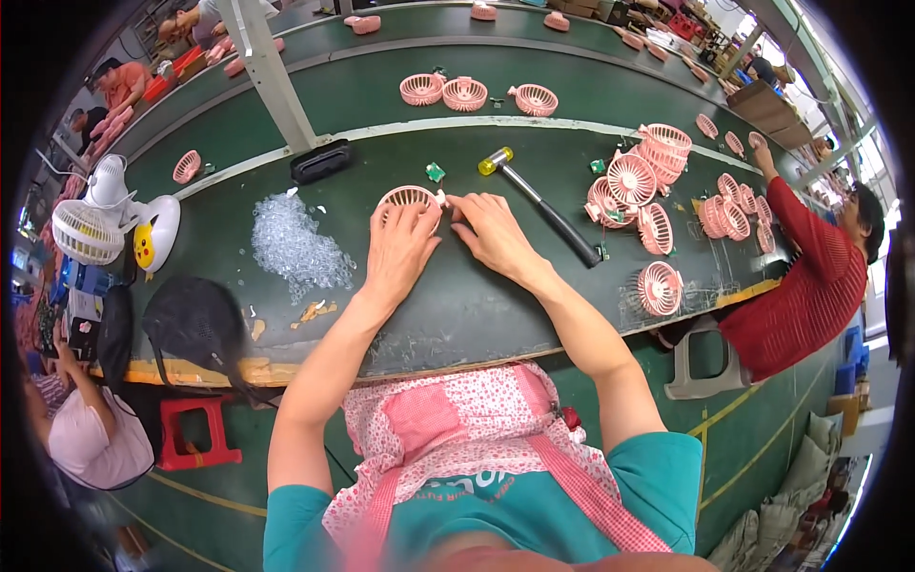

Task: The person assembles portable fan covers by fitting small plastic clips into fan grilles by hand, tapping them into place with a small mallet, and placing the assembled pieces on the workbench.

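Dark green tabletop (457, 305) in a busy workshop, with a green conveyor belt (381, 86) running behind it and other people seated along both sides.

Centre, near the far edge: pink fan grille (408, 200), round and slatted, lying flat on the tabletop. Left hand (398, 250) laid over its near half, fingers spread and pressing down. Right hand (491, 234) just beside it, fingertips drawn together at the grille's right rim, seemingly pinching a small white part there, though too small to tell for sure.

Judged from looks: thin moulded plastic, light, fairly stiff across the rim but with fine ribs likely to snap or bend under a hard squeeze. Smooth, so liable to slide on the tabletop unless held down. Best gripped by the outer ring, or with a flat palm across the face, rather than by single slats.

Around it: heap of small clear plastic pieces (295, 246) to the left; yellow-headed mallet (543, 205) with a black handle lying to the right; small green circuit board (436, 172) just behind; pile of pink fan parts (640, 186) further right. White desk fan (105, 214) at far left. Person in a red top (810, 286) reaching in at right.
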Tool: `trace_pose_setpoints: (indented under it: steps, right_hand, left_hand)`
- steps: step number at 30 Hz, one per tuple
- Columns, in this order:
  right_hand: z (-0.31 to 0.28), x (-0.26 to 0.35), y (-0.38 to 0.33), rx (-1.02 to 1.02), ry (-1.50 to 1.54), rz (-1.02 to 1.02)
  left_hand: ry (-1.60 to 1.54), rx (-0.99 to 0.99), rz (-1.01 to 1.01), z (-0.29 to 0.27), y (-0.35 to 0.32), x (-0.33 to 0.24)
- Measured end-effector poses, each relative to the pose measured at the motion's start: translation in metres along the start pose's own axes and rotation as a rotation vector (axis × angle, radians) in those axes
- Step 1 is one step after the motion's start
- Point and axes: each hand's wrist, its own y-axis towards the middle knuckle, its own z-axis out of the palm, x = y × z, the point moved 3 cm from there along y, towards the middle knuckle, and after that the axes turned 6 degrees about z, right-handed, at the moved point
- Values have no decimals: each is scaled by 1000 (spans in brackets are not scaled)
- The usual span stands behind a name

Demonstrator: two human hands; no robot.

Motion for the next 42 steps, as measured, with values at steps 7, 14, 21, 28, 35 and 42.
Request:
trace_pose_setpoints:
  steps: [7,14,21,28,35,42]
  right_hand:
    - [-12,14,13,-313,21,-159]
    - [5,8,10,-175,-114,-114]
    - [0,23,2,-79,276,192]
    - [1,31,0,-108,318,126]
    - [-15,30,2,-45,450,239]
    - [-20,12,3,147,931,307]
  left_hand:
    - [52,38,19,-6,1,2]
    - [-158,-142,-36,-2,5,13]
    - [-79,-214,16,-7,4,4]
    - [19,-205,-27,-6,6,0]
    - [-201,-283,-49,-16,5,6]
    - [-582,-240,-267,-21,5,3]
